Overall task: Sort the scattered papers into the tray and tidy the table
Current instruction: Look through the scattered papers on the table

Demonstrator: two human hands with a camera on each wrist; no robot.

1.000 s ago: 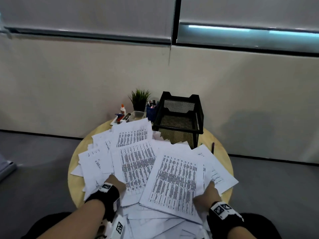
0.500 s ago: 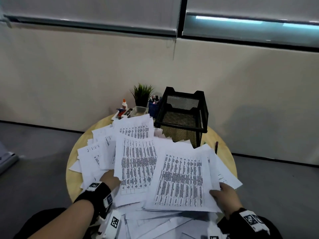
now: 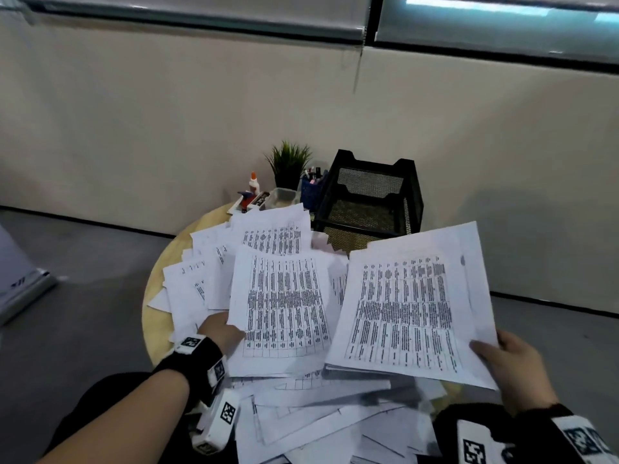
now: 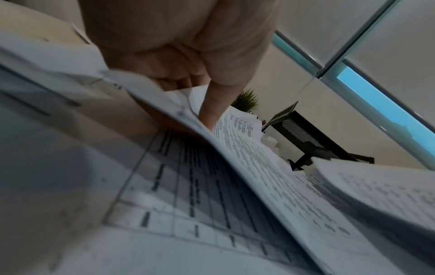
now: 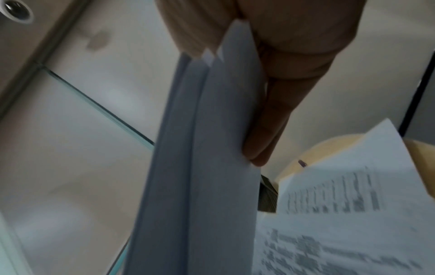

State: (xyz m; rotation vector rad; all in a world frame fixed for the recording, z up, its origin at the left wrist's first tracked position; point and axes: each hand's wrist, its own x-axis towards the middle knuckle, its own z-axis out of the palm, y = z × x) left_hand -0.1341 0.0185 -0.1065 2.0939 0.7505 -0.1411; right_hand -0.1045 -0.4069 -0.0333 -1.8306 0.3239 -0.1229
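Note:
Printed sheets lie scattered over a round wooden table (image 3: 157,286). My right hand (image 3: 502,360) pinches a small stack of papers (image 3: 405,309) by its right edge and holds it lifted above the pile; the right wrist view shows the stack's edge (image 5: 200,167) between thumb and fingers. My left hand (image 3: 217,329) grips the lower left corner of another printed sheet (image 3: 284,309), thumb on top (image 4: 212,111) and fingers underneath. A black mesh tray (image 3: 368,202) with stacked tiers stands at the back of the table, behind the papers.
A small potted plant (image 3: 288,164), a glue bottle (image 3: 254,183), a blue pen holder (image 3: 310,192) and a clear box (image 3: 279,197) crowd the table's back left edge. A dark pen (image 5: 302,163) lies at the right rim. Grey floor surrounds the table; a wall stands behind it.
My right hand has lifted its stack off the pile and carried it up and to the right. My left hand stayed at the corner of its sheet, raising it slightly.

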